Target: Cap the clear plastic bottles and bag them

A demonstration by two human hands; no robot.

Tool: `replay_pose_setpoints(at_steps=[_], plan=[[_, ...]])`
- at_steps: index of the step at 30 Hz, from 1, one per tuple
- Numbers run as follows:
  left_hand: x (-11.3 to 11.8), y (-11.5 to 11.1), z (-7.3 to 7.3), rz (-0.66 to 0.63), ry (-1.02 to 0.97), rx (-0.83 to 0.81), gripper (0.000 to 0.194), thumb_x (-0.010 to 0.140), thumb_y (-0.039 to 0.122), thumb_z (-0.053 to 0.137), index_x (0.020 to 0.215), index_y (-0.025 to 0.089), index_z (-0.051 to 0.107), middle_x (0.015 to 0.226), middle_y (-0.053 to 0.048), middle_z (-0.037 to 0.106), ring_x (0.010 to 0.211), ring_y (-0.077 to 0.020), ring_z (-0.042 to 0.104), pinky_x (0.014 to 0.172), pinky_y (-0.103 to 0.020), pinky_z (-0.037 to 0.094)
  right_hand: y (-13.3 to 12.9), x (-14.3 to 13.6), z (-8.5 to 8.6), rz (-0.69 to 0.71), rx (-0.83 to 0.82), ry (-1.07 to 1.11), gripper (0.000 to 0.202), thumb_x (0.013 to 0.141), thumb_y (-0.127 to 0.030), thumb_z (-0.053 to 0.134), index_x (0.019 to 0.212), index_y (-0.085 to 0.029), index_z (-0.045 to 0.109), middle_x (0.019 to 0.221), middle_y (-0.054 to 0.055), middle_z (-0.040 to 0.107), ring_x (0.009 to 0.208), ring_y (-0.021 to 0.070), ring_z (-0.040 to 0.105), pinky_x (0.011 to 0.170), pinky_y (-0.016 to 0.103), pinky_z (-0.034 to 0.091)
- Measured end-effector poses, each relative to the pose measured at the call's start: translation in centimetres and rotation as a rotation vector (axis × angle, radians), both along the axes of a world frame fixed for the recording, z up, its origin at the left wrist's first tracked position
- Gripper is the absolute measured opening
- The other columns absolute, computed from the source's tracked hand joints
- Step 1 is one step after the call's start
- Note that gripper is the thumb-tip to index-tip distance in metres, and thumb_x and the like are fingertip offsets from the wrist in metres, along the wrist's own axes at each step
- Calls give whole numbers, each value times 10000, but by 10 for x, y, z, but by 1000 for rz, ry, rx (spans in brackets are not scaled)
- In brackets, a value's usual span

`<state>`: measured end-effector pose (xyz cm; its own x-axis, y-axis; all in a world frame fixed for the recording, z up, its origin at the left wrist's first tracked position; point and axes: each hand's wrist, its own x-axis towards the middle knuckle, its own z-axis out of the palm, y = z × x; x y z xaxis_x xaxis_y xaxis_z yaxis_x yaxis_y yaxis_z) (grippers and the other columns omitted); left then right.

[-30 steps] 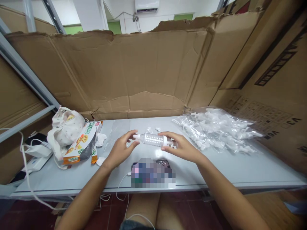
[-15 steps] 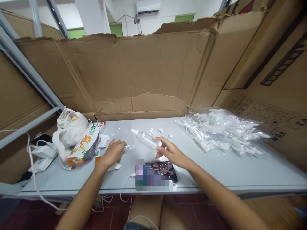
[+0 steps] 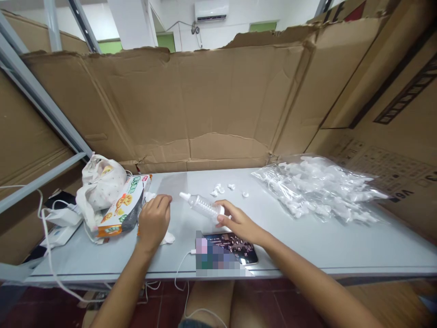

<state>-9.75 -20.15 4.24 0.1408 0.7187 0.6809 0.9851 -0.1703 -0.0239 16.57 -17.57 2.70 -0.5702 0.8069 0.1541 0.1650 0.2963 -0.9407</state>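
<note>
My right hand (image 3: pixel 239 223) grips a clear ribbed plastic bottle (image 3: pixel 204 205) by its white base end. The bottle lies tilted in the air, its white pointed nozzle (image 3: pixel 185 196) toward the left, above the table. My left hand (image 3: pixel 155 223) is closed, back of the hand up, beside the snack box. Just beyond its fingers shows a faint clear plastic bag (image 3: pixel 175 182), pinched by fingertips that are partly hidden. A crumpled white tissue (image 3: pixel 169 238) lies under the left wrist. Several small white pieces (image 3: pixel 218 189) rest behind the bottle.
A large clear bag of white nozzle-like parts (image 3: pixel 317 189) covers the table's right back. At left stand a snack box (image 3: pixel 123 205), a white cloth bag (image 3: pixel 102 177) and white chargers (image 3: pixel 63 216). A phone (image 3: pixel 235 248) on a cable lies at the front edge. Cardboard walls (image 3: pixel 218 105) surround the table.
My left hand has drawn left and turned upright, and the clear bag has shifted with it. The bottle in my right hand has moved slightly left and down.
</note>
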Motion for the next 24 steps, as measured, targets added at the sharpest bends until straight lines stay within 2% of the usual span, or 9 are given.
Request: replay_pose_setpoints(at_steps=[3,6,11,14,15,17,19,22,24], plan=[[-1,-3,8,-147,-149,187,136,846,112,479,874,201,579,893,-67,665,874,-207,613,813,-338,459,4,10,16,-135,184,30,385,853,-436,563,1161,-216,490,1045,62,574,897,192,601,773,357,528],[2,-6,26,-262,-309,385,136,773,96,552,852,206,563,931,-61,650,919,-204,616,855,-369,482,4,23,40,-267,384,20,402,807,-386,634,1156,-220,523,1104,86,586,921,214,598,770,359,521],[13,-13,76,-536,-671,730,96,738,173,605,701,206,522,825,-10,590,812,-181,616,776,-407,535,-7,42,72,-436,730,-92,409,782,-344,667,1161,-267,532,1107,85,586,995,254,575,756,376,522],[19,-22,106,-809,-798,768,204,719,319,608,641,220,447,692,14,520,647,-153,549,738,-414,540,-17,52,86,-445,859,-32,452,759,-292,694,1169,-276,504,1085,85,576,1002,259,577,773,392,523],[21,-26,114,-889,-853,692,227,723,330,593,620,220,423,653,17,493,622,-148,524,728,-404,540,-21,55,90,-429,900,6,466,745,-279,710,1162,-284,503,1064,80,579,997,259,582,783,402,523],[26,-34,125,-1000,-1101,433,198,720,239,558,607,216,397,610,28,424,575,-126,474,736,-382,531,-31,61,98,-393,987,49,484,712,-270,747,1137,-310,521,1031,67,590,987,264,591,806,430,518],[34,-41,128,-1093,-1112,114,197,717,212,542,585,218,396,567,26,413,552,-128,470,707,-370,535,-41,66,106,-376,1065,43,491,698,-284,765,1133,-341,544,1017,56,602,966,269,600,809,459,517],[48,-45,119,-969,-1074,-300,182,736,236,520,580,225,429,604,-5,480,622,-158,519,709,-378,535,-54,71,114,-346,1139,-14,508,720,-308,751,1182,-373,548,1029,53,609,933,264,612,757,452,538],[57,-43,110,-870,-1094,-485,172,741,255,498,589,222,426,660,-27,509,669,-169,530,697,-366,527,-61,72,118,-307,1186,-74,515,739,-297,737,1211,-375,545,1048,59,606,920,250,617,708,411,552]])
